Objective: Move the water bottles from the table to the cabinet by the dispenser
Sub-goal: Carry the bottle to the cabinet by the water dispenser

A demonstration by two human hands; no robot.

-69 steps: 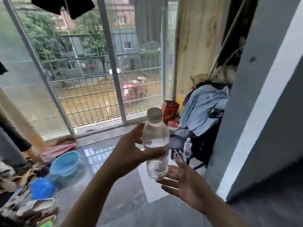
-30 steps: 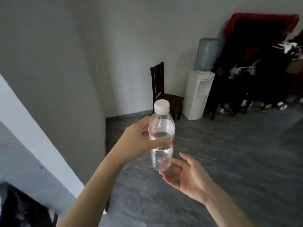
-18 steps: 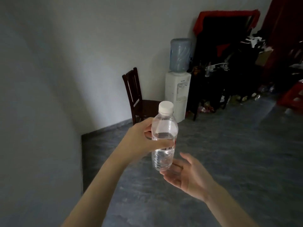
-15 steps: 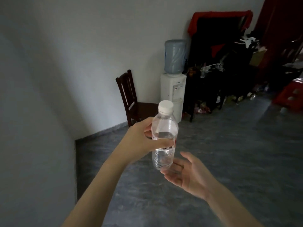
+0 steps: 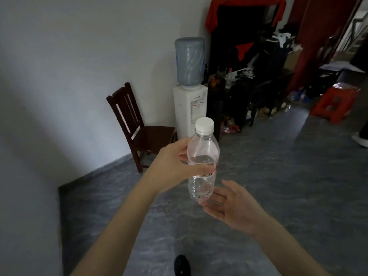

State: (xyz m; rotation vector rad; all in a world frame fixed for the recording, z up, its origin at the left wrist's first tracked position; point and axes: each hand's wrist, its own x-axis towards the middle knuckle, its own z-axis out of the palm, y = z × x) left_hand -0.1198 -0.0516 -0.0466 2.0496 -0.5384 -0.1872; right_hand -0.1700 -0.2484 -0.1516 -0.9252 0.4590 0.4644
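My left hand point(image 5: 172, 166) grips a clear water bottle point(image 5: 202, 156) with a white cap around its middle and holds it upright in front of me. It is partly filled with water. My right hand point(image 5: 231, 206) is held palm up with straight fingers just under the bottle's base. Ahead stands a white water dispenser point(image 5: 189, 108) with a blue jug on top, against the wall. Right of it is a dark cabinet point(image 5: 229, 100) with several bottles on its top.
A dark wooden chair point(image 5: 137, 124) stands left of the dispenser. A red plastic stool point(image 5: 334, 104) sits on the grey floor at the right, and clutter lies around the cabinet's foot. A white wall corner juts out at the left. My shoe point(image 5: 182, 264) shows at the bottom.
The view has swung from the balcony window into the room and moved closer to the dispenser. Both hands keep the same pose around the bottle.
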